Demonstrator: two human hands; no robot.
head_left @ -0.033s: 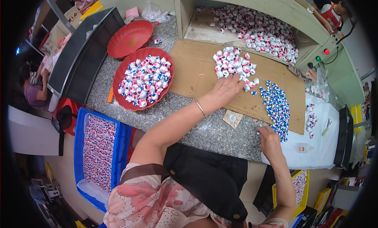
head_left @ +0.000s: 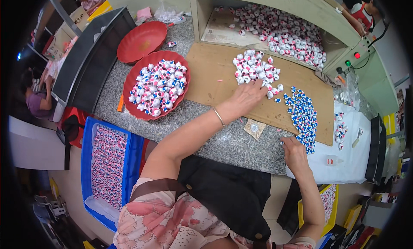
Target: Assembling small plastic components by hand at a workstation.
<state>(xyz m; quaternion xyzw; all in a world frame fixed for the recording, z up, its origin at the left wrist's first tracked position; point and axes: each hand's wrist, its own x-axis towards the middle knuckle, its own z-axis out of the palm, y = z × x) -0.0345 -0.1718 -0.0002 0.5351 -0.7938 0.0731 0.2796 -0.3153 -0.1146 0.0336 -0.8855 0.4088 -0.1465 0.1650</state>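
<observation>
My left hand (head_left: 248, 97) reaches over the brown cardboard sheet (head_left: 206, 77). Its fingers are stretched out, with the tips at the near edge of a pile of small white-and-pink figure heads (head_left: 254, 67); no piece shows clearly in its grasp. To the right, my right hand (head_left: 295, 154) rests by the front edge of the cardboard, thumb and fingers pinched around a small blue-and-white piece (head_left: 282, 141), partly hidden. Beside it spreads a heap of similar blue-and-white pieces (head_left: 303, 117).
A red scalloped bowl (head_left: 129, 107) holds assembled figures; another red bowl (head_left: 144, 40) stands behind it. More heads fill a metal cabinet (head_left: 195, 21) at the back. A small bottle (head_left: 333, 161) lies on white paper (head_left: 344, 171). A blue crate (head_left: 88, 163) stands lower left.
</observation>
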